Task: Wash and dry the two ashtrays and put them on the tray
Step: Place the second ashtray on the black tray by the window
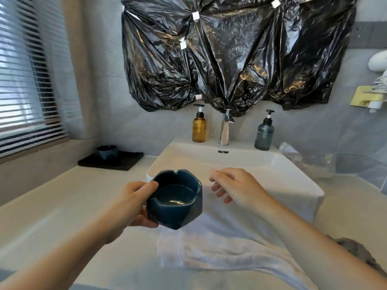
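the left grip clamps the ashtray above the towel, just in front of the sink, while the right grip hangs apart and empty beside it; if the glaze is wet, this one-sided hold could slip and chip it.

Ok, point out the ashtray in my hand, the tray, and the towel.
held ashtray point(178, 216), head view, front outer wall
tray point(129, 160), head view, bare right part
towel point(219, 243), head view, middle of the cloth
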